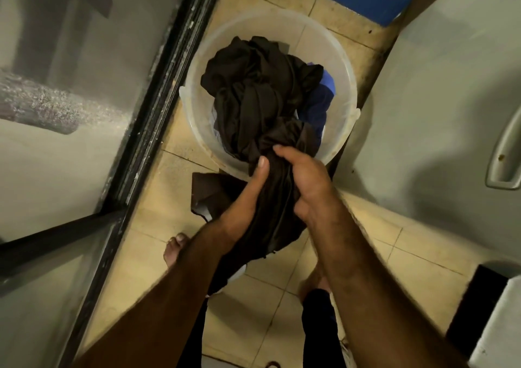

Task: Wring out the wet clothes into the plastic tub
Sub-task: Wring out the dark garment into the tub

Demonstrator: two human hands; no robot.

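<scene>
Both hands squeeze the brown cloth (270, 198) — right hand (307, 184) nearer the tub (342, 86), left hand (248, 201) lower down.

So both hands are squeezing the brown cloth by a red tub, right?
No, the tub is clear whitish plastic, not red; the head view shows it. The left hand and right hand do grip the brown cloth beside it.
</scene>
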